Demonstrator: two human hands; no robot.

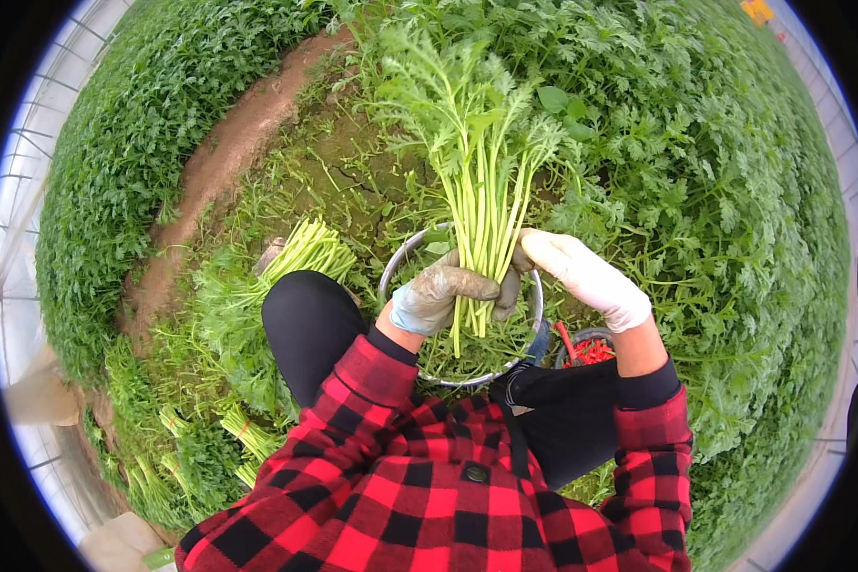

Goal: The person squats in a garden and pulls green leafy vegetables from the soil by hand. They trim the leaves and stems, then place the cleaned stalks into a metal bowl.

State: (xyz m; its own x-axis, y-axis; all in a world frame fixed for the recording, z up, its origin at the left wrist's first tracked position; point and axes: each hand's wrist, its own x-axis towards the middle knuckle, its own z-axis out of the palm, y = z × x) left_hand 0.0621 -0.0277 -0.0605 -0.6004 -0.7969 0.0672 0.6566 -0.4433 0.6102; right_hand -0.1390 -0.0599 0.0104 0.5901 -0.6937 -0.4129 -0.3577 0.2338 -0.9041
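My left hand (443, 292), in a soiled glove, grips a bunch of leafy greens (482, 207) by its pale green stems. The bunch stands upright, with feathery leaves at the top and cut ends below my fingers. At the right edge of the stems is my right hand (568, 268), in a white glove with soiled fingertips; its fingers are partly hidden, so their grip is unclear. Beneath both hands stands a round bucket (536, 314) with loose leaves and trimmings inside.
A small container (600, 332) of red bands, with a red handle (563, 336), sits by my right knee. Cut stems (311, 250) lie beyond my left knee; banded bunches (247, 429) lie lower left. Dense crops (722, 179) grow on the right, and a soil path (236, 136) curves left.
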